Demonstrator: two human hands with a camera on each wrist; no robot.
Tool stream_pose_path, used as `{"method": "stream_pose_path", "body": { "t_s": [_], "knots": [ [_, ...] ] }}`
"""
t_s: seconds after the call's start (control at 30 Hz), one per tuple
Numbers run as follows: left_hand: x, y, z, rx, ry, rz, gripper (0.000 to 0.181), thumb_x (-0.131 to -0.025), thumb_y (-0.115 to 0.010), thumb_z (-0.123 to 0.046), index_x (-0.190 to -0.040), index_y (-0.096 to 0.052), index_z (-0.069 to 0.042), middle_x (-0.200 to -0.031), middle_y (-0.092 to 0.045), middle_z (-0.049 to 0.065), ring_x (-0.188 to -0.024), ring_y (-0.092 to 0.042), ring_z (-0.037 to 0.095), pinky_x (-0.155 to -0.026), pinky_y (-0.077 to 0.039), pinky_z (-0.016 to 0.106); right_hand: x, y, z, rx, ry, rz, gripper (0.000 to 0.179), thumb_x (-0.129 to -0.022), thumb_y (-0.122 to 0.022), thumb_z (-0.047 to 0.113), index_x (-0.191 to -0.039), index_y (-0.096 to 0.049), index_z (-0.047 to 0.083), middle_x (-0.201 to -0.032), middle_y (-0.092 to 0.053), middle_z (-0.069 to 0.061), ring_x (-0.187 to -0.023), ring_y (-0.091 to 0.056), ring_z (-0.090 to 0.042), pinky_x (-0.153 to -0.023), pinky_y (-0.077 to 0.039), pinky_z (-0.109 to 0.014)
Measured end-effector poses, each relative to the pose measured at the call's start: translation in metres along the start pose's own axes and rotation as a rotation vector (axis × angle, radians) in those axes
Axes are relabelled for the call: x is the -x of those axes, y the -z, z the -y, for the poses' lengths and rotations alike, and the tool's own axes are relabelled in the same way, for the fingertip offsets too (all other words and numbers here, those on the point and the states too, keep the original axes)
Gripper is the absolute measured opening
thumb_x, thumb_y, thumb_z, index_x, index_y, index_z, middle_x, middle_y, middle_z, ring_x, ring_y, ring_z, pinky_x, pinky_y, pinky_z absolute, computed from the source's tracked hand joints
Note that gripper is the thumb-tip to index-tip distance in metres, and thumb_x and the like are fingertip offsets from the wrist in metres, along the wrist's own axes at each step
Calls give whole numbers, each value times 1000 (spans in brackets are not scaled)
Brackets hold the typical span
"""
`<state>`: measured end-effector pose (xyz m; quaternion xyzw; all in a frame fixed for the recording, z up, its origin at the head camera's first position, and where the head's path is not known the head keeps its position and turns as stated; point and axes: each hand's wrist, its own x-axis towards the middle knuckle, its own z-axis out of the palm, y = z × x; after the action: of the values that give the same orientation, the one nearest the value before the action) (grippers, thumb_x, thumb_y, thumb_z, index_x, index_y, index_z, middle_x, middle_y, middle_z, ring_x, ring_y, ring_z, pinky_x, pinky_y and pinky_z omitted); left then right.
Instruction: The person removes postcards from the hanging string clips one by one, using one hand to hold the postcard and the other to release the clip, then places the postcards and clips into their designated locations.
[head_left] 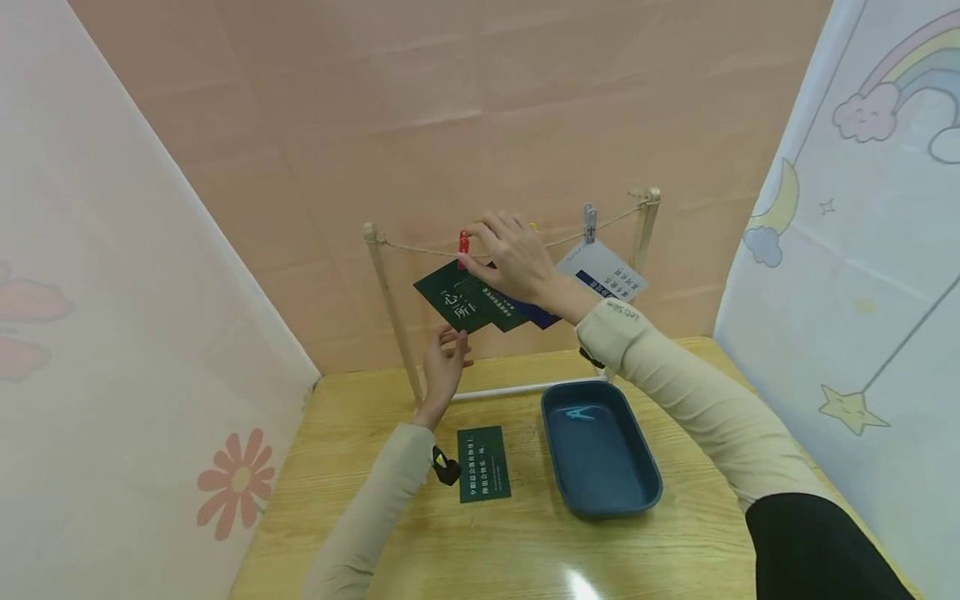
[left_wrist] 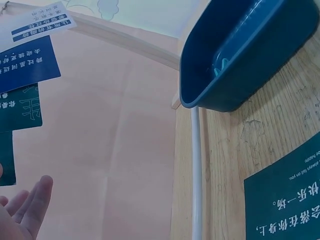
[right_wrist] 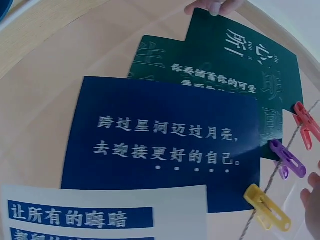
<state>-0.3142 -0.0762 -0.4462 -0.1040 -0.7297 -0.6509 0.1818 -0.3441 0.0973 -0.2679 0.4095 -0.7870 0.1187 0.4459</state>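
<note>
A dark green card (head_left: 442, 287) hangs by its upper corner from a red clothespin (head_left: 462, 250) on a cord. With thumb and fingers, my left hand (head_left: 446, 367) pinches the card's lower corner; the thumb lies over its edge in the right wrist view. My right hand (head_left: 513, 254) is at the red clothespin, index finger near its top and thumb near its lower end, fingers spread. Beside it hang another green card (right_wrist: 220, 80) on a purple clothespin (right_wrist: 287, 157), a blue card (right_wrist: 165, 140) on a yellow clothespin (right_wrist: 267, 207), and a white card (head_left: 600, 267) on a grey clothespin (head_left: 590, 223).
The cord runs between two wooden posts (head_left: 390, 308) joined low down by a white bar (head_left: 517, 389). On the wooden table a blue tray (head_left: 603, 467) holds a light-blue clothespin (head_left: 579, 413). Left of the tray lies another green card (head_left: 483, 464). Printed cloth surrounds the table.
</note>
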Motion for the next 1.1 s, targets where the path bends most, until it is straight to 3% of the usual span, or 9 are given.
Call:
{"method": "stream_pose_path", "body": {
  "t_s": [0.33, 0.57, 0.77, 0.97, 1.1],
  "knots": [
    [-1, -2, -5, 40, 21, 23, 45, -103, -57, -21, -135, -43, 7, -121, -56, 28, -94, -67, 41, -76, -60, 49, -18, 4, 2, -13, -147, 275, 46, -101, -58, 34, -135, -56, 3, -131, -58, -15, -121, -51, -33, -104, -40, -46],
    [12, 1, -43, 51, 10, 37, 39, -104, -53, -8, -133, -41, 14, -118, -54, 34, -94, -66, 45, -79, -58, 55, -21, 2, 1, -9, -160, 332, 40, -105, -51, 32, -133, -59, 4, -130, -60, -14, -120, -50, -32, -104, -39, -46],
    [11, 3, -43, 55, 6, 40, 33, -104, -52, -8, -129, -46, 13, -112, -55, 34, -86, -69, 34, -77, -60, 51, -25, 4, 1, -1, -159, 359, 39, -106, -50, 33, -131, -61, 5, -129, -61, -13, -119, -51, -31, -102, -41, -45],
    [11, 5, -39, 72, -38, 69, 25, -104, -50, -4, -116, -49, 18, -109, -50, 41, -91, -63, 55, -76, -60, 51, -32, 10, 1, -2, -163, 444, 40, -105, -51, 35, -131, -62, 6, -129, -60, -12, -122, -49, -32, -105, -37, -48],
    [5, 5, -20, 101, -41, 70, 25, -104, -48, -2, -116, -50, 19, -109, -49, 43, -93, -59, 60, -77, -58, 57, -35, 11, -1, -8, -175, 492, 40, -104, -52, 37, -129, -63, 9, -127, -59, -11, -124, -47, -32, -105, -36, -48]
  ]
}}
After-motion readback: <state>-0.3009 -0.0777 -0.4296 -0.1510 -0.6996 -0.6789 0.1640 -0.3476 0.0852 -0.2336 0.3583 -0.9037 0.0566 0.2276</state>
